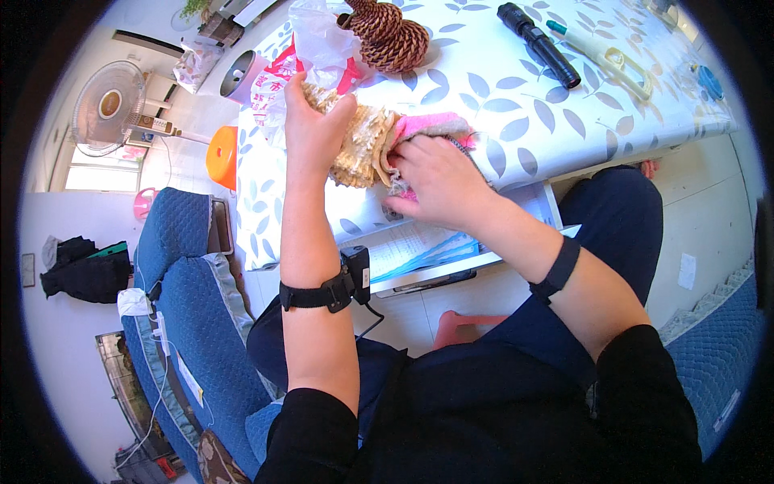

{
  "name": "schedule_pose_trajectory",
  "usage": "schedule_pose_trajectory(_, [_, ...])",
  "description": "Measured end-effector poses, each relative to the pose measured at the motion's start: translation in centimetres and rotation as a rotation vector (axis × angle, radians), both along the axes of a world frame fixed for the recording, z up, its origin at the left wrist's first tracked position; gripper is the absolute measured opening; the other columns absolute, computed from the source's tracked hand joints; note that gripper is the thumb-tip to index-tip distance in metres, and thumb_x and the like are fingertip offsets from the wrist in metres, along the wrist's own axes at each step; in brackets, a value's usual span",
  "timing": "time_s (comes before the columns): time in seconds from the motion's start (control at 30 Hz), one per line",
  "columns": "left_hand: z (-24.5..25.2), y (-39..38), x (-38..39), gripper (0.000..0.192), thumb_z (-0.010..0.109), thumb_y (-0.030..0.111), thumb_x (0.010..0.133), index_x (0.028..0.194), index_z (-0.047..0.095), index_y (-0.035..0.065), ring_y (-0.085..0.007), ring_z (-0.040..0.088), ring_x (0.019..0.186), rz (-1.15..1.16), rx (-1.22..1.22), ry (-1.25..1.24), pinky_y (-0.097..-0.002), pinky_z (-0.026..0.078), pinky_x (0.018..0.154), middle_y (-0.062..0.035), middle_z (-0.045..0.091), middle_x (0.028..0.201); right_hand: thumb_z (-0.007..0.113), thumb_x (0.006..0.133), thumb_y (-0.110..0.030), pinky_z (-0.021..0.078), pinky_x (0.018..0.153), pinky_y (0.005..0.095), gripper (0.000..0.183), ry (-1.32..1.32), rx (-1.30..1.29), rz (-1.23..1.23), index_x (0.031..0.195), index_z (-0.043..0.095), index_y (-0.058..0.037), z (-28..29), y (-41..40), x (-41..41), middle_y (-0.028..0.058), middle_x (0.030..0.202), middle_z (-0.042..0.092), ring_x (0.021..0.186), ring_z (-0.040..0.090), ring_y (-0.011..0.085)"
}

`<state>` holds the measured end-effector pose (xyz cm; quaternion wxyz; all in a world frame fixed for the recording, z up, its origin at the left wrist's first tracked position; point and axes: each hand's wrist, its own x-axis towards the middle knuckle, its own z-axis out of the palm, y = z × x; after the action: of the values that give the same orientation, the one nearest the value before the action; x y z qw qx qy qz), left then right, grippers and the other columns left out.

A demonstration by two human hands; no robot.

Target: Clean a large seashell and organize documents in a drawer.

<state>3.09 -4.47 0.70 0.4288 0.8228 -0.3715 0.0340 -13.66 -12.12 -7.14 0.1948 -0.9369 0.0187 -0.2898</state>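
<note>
My left hand (317,130) grips the left end of a cream, rough-textured object (360,145), perhaps a shell or a carving, held over the table's near edge. My right hand (432,181) is at its other end, the fingers pressed into a pink and grey cloth (432,126) that touches the object. The right fingertips are partly hidden in the cloth. Behind my left hand lies a white and red plastic bag (320,45), with a brown woven gourd-shaped item (393,39) beside it. A black flashlight (540,45) rests farther right on the leaf-patterned tablecloth (447,91).
A pale yellow plastic tool with a green tip (611,60) lies at the table's right. Below the near edge, a drawer (435,269) stands open with papers inside. An orange stool (222,157), a standing fan (109,106) and a blue padded sofa (205,327) are at the left.
</note>
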Motion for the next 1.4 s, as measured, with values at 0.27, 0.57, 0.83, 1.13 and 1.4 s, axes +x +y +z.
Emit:
schedule_pose_trajectory(0.27, [0.1, 0.0, -0.3, 0.070, 0.072, 0.023, 0.071, 0.129, 0.042, -0.0024, -0.0255, 0.053, 0.105, 0.048, 0.020, -0.023, -0.0343, 0.041, 0.093, -0.0185, 0.053, 0.116, 0.071, 0.068, -0.043, 0.0414, 0.089, 0.0351, 0.047, 0.210, -0.151, 0.013, 0.092, 0.067, -0.0022, 0.2, 0.9, 0.7, 0.0071, 0.096, 0.060, 0.098, 0.049, 0.0232])
schedule_pose_trajectory(0.57, [0.9, -0.4, -1.2, 0.071, 0.071, 0.023, 0.071, 0.131, 0.042, -0.0013, -0.0274, 0.054, 0.109, 0.073, 0.026, 0.010, -0.0351, 0.042, 0.095, -0.0208, 0.054, 0.120, 0.081, 0.057, -0.022, 0.0481, 0.081, 0.0385, 0.047, 0.082, 0.241, 0.085, 0.093, 0.057, -0.0054, 0.4, -0.1, 0.6, 0.0103, 0.095, 0.056, 0.091, 0.055, 0.0284])
schedule_pose_trajectory(0.83, [0.4, -0.1, -0.8, 0.076, 0.071, 0.025, 0.069, 0.133, 0.038, -0.0001, -0.0380, 0.056, 0.110, 0.093, 0.012, 0.033, -0.0404, 0.042, 0.095, -0.0263, 0.056, 0.118, 0.079, 0.064, -0.021, 0.0439, 0.087, 0.0419, 0.049, -0.078, 0.544, 0.035, 0.100, 0.051, -0.0020, 0.1, 1.3, 0.8, 0.0166, 0.100, 0.054, 0.100, 0.052, 0.0351])
schedule_pose_trajectory(1.13, [0.1, -0.1, -0.8, 0.070, 0.070, 0.022, 0.073, 0.131, 0.039, 0.0007, -0.0280, 0.057, 0.099, 0.099, 0.014, -0.019, -0.0359, 0.045, 0.089, -0.0200, 0.056, 0.111, 0.072, 0.073, -0.027, 0.0433, 0.091, 0.0409, 0.047, 0.118, 0.393, 0.149, 0.106, 0.057, 0.0025, -0.5, 0.2, 0.9, 0.0159, 0.104, 0.057, 0.104, 0.052, 0.0318])
schedule_pose_trajectory(1.4, [0.4, 0.3, -0.9, 0.071, 0.070, 0.025, 0.073, 0.132, 0.038, 0.0015, -0.0310, 0.057, 0.102, 0.098, 0.035, -0.034, -0.0372, 0.044, 0.090, -0.0223, 0.056, 0.113, 0.073, 0.069, -0.041, 0.0403, 0.093, 0.0356, 0.049, 0.011, -0.120, 0.097, 0.094, 0.065, -0.0002, 1.4, -1.0, -0.8, 0.0089, 0.103, 0.060, 0.104, 0.052, 0.0248])
